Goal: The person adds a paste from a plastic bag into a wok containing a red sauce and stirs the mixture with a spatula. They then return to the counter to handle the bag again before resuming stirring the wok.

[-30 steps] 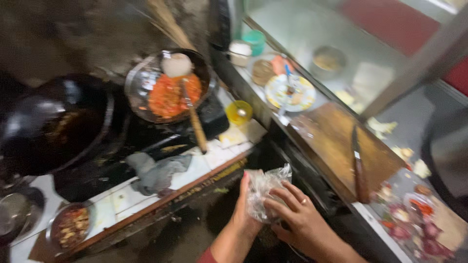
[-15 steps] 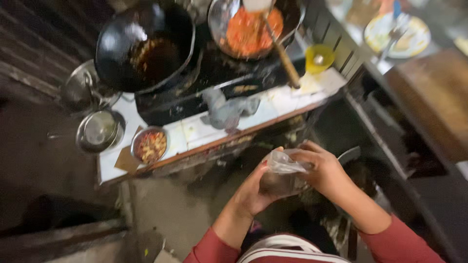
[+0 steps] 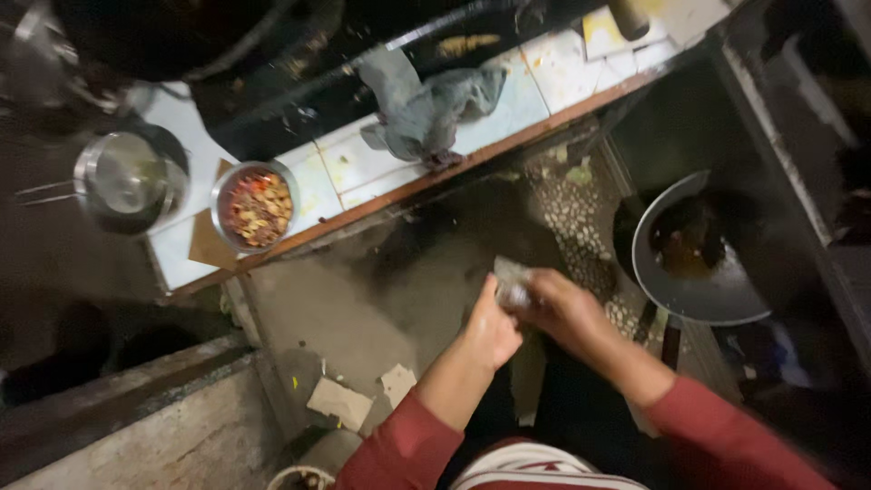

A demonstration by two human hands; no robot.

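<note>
We see just one package, a small see-through plastic bag (image 3: 511, 283), all scrunched up and shiny grey, pinched between our left hand (image 3: 491, 328) and our right hand (image 3: 564, 310) above the dark floor.

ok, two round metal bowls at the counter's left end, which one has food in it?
The small steel bowl at the tiled counter's front edge: it holds red-brown chopped food. The lidded metal pot left of it shows only a shiny cover.
</note>
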